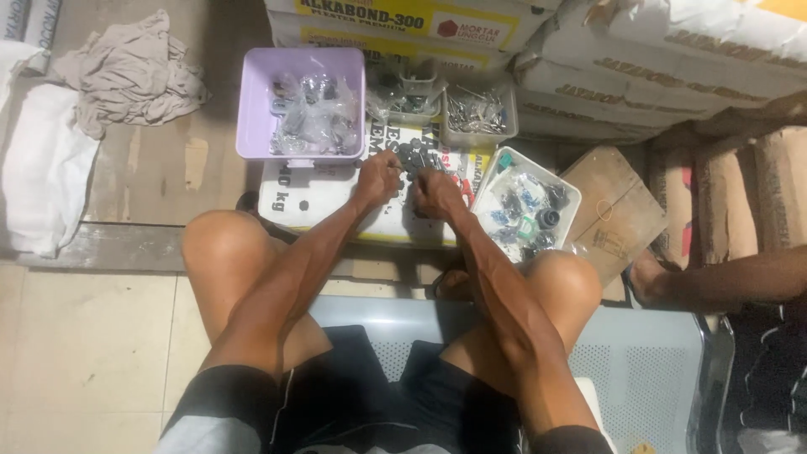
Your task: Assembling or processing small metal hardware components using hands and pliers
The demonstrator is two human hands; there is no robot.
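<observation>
My left hand [377, 177] and my right hand [435, 193] are close together over a pile of small dark parts [414, 157] lying on a printed white sack [311, 197]. Both hands have the fingers curled around small pieces from the pile; what each one pinches is too small to make out. A lilac plastic tub [252, 101] with clear bags of small parts stands just beyond my left hand. A white tray [493, 181] with blue and black small parts sits right of my right hand.
Small clear containers of metal bits [477, 112] stand behind the pile. Stacked sacks [656, 59] fill the back and right. A crumpled cloth [126, 71] lies at left. Another person's leg [723, 282] reaches in from the right. I sit on a perforated metal bench [639, 353].
</observation>
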